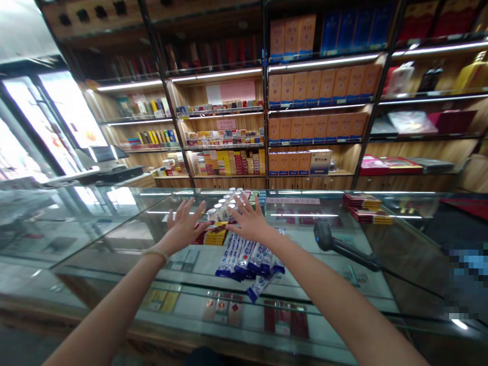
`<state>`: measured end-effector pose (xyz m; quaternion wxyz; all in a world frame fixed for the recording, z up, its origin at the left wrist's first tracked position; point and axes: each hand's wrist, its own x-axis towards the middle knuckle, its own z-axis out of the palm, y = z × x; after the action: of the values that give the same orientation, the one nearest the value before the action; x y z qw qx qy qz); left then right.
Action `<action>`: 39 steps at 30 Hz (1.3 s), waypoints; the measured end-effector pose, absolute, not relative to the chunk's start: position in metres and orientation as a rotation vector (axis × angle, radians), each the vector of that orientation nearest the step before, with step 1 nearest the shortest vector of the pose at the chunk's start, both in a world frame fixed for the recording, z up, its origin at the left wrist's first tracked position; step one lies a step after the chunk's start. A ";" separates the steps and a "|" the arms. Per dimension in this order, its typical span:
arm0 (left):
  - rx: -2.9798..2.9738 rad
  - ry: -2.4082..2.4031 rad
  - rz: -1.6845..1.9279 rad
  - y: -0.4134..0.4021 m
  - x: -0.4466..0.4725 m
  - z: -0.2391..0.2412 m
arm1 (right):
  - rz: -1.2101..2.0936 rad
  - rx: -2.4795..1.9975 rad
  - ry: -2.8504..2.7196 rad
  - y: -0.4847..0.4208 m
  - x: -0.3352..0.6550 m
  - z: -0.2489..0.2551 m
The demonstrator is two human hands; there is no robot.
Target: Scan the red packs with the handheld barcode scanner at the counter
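While the left hand (pixel 185 227) and right hand (pixel 248 219) are spread wide, seemingly empty, white-capped bottles (pixel 218 209) are bunched near the far edge of the glass counter (pixel 125 240); tbh, they could get toppled by a careless swipe, and the blue-and-white sachets (pixel 246 254) scattered if snagged.

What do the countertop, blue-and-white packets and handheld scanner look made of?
Countertop: clear, glossy glass, it seems; light strips reflect in it and goods show through.
Blue-and-white packets: probably thin printed plastic film or foil, judging by the sheen; can't tell which.
Handheld scanner: likely hard plastic, dark and smooth, with soft highlights.
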<state>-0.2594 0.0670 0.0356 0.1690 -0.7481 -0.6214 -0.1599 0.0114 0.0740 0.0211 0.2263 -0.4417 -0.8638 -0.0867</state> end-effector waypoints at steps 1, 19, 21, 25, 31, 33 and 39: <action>-2.123 -1.748 -0.476 0.069 -0.254 0.037 | -0.257 -1.228 -2.365 0.073 0.018 0.023; -2.321 -1.454 -0.625 0.090 -0.064 0.057 | -0.392 -1.610 -2.190 0.039 0.197 0.040; -2.345 -1.449 -0.618 0.092 -0.040 0.052 | -0.392 -1.637 -2.167 0.037 0.217 0.040; -2.364 -1.443 -0.633 0.091 0.010 0.052 | -0.423 -1.681 -2.103 0.031 0.261 0.041; -2.443 -1.385 -0.667 0.085 0.088 0.057 | -0.464 -1.801 -1.993 0.026 0.325 0.036; -2.475 -1.386 -0.671 0.083 0.111 0.056 | -0.469 -1.839 -1.960 0.026 0.342 0.032; -2.517 -1.445 -0.798 0.080 0.168 0.053 | -0.519 -1.906 -1.856 0.034 0.386 0.024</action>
<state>0.1679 0.0801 0.0528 0.0659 -0.8344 -0.4790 -0.2646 0.3860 0.0340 0.0243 0.2137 -0.6869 -0.6690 -0.1870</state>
